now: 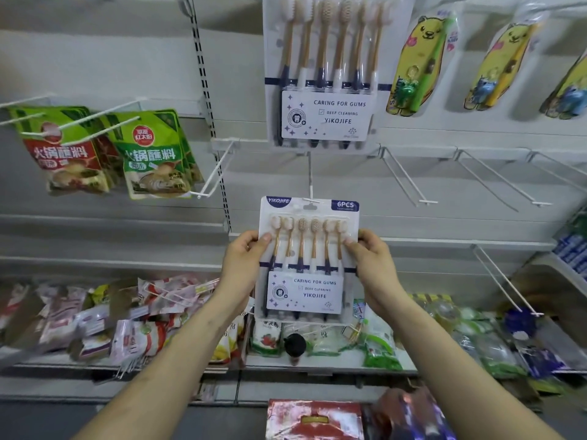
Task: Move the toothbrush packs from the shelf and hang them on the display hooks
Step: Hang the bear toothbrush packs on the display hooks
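left hand (243, 258): fingers grasping left edge of toothbrush pack (308, 258) | right hand (370, 262): fingers grasping right edge | pack upright between the fingers | display hook (310, 182): tip above fingers at pack's hang slot; threaded or not, unclear

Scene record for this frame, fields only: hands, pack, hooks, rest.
held: toothbrush pack, upright, print facing camera
left hand: pinches its left edge
right hand: pinches its right edge
target hook: tip at pack's hang hole; threaded or not, cannot tell
hung: second pack above
bare hooks: several to the right
shelf: mixed packets below
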Demonstrator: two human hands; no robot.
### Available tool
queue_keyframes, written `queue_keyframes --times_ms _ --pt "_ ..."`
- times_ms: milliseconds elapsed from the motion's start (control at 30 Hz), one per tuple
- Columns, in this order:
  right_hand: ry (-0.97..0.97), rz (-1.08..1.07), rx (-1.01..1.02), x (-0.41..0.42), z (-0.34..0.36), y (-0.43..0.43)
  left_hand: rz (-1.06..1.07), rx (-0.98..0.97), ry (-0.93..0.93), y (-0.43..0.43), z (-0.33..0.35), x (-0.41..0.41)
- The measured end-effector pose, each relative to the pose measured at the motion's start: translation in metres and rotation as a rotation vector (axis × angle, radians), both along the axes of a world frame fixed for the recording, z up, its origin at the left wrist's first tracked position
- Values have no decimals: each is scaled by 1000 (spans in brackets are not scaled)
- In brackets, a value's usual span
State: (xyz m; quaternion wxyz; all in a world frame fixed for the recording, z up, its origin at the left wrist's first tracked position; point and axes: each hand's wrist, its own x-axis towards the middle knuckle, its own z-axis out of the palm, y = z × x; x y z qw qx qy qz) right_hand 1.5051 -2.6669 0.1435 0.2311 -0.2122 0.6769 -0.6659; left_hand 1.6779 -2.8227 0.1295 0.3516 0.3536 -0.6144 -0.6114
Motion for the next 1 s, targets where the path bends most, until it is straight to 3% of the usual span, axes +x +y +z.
queue_keyframes --times_ms 600,1000 --pt "21 -13 8 -27 -8 -20 14 -3 -22 -15 -5 -28" --pt "169 -24 63 -84 -13 -79 3 -90 -129 -73 -9 -77"
